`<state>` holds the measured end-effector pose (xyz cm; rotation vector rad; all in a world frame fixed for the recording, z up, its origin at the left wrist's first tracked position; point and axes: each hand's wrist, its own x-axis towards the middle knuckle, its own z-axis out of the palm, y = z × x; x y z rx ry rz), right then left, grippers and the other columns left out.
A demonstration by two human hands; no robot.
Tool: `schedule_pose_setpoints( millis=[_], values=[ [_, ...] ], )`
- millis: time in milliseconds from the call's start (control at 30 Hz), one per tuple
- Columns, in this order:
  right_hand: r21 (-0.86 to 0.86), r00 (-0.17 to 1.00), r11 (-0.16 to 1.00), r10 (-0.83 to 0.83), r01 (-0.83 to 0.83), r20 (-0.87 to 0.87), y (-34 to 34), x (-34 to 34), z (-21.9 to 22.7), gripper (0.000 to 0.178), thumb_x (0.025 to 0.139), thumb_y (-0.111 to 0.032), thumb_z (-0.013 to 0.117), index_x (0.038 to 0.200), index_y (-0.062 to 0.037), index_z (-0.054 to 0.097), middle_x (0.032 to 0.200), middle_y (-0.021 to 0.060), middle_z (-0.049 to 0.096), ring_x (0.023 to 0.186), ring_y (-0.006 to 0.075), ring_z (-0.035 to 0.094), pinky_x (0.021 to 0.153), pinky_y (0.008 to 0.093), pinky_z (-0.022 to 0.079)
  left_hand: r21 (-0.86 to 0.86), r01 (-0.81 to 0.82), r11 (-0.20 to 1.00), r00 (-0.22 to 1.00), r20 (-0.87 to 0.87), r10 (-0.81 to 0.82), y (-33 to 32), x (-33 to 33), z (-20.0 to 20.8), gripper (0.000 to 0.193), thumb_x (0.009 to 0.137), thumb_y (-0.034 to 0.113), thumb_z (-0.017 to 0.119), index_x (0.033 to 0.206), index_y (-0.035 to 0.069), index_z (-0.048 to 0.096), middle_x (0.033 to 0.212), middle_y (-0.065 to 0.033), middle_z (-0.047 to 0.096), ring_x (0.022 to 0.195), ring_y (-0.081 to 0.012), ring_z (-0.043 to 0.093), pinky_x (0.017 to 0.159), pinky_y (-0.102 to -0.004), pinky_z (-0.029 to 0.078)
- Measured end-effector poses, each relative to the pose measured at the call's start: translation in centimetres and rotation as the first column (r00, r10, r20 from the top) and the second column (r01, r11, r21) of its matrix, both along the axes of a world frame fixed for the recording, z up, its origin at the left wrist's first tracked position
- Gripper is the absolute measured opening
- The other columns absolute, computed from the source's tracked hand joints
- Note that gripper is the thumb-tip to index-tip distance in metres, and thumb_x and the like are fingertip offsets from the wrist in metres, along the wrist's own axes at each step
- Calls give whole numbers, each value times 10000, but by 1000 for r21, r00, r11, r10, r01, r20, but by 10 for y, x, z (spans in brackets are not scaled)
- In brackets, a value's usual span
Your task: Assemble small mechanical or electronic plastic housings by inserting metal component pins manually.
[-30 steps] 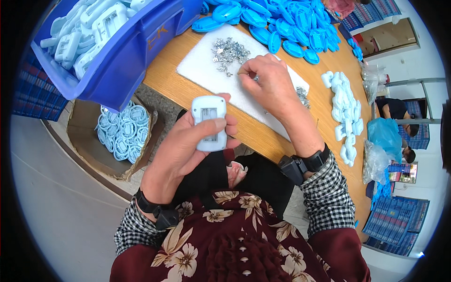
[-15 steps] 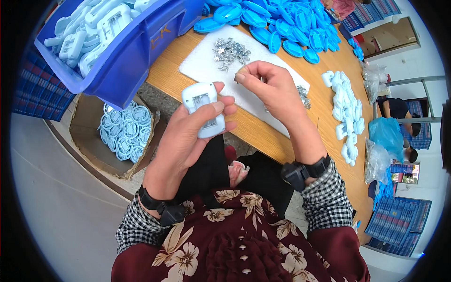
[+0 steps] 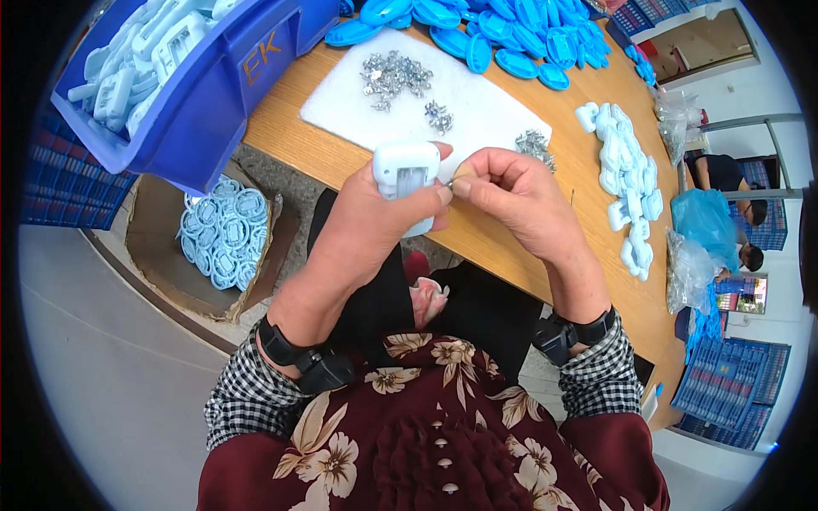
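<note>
My left hand point(image 3: 362, 223) is closed round a light blue plastic housing point(image 3: 406, 160) with an oblong battery recess in its face, the thumb lying across the lower part. Beside it, my right hand point(image 3: 527, 203) pinches a small metal piece point(image 3: 451, 182) between thumb and forefinger, close to the housing's right edge. Its exact shape is too small to tell. Beyond the hands lies a white foam sheet point(image 3: 341, 102), bearing a large heap of small metal parts point(image 3: 394, 78), a smaller cluster point(image 3: 438, 117) and another pile point(image 3: 534, 146) at its right corner.
A blue bin point(image 3: 247, 77) full of light blue housings stands at the upper left. Below it, a cardboard box point(image 3: 153, 230) holds round pale blue parts. Bright blue oval shells point(image 3: 515, 61) cover the far table; pale blue pieces point(image 3: 626, 162) lie in a row at right. Other people sit farther right.
My right hand has come down from the metal parts toward the housing. The left hand has shifted right with the housing, so both hands now meet. The view has shifted slightly.
</note>
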<state>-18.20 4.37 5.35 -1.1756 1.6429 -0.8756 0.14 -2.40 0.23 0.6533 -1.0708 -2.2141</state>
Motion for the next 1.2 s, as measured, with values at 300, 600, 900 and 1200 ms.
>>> schedule_pose_setpoints(
  millis=[300, 600, 900, 1200],
  values=[
    [-320, 945, 946, -147, 48, -293, 18, 3, -12, 171, 882, -187, 706, 939, -28, 686, 794, 38, 653, 771, 152, 588, 706, 300, 472, 325, 168, 931, 985, -103, -142, 13, -9, 1, 565, 1080, 429, 260, 1459, 33, 398, 976, -130, 677, 842, -233, 695, 759, -443, 616],
    [-444, 855, 887, -131, -125, -502, 29, -7, -18, 116, 859, -164, 702, 893, -54, 684, 745, 59, 617, 801, 262, 555, 738, 386, 438, 314, 225, 922, 974, -90, -208, 22, -20, 7, 547, 1088, 412, 255, 1446, 26, 402, 952, -127, 672, 824, -234, 694, 730, -440, 617],
    [-475, 617, 790, -161, -387, -770, 38, -6, -10, 126, 810, -91, 703, 933, -75, 680, 778, 49, 610, 790, 288, 564, 716, 406, 422, 304, 261, 916, 964, -31, -264, 22, -24, 3, 532, 1089, 411, 262, 1432, 38, 424, 968, -120, 667, 818, -216, 689, 721, -413, 613],
    [-567, 712, 751, -189, -339, -676, 44, -8, -12, 266, 720, -28, 684, 982, -75, 668, 822, 81, 606, 769, 323, 583, 651, 434, 433, 285, 264, 921, 962, -6, -274, 24, -26, 5, 537, 1088, 414, 256, 1444, 45, 414, 934, -118, 662, 808, -205, 681, 713, -390, 608]
  ],
)
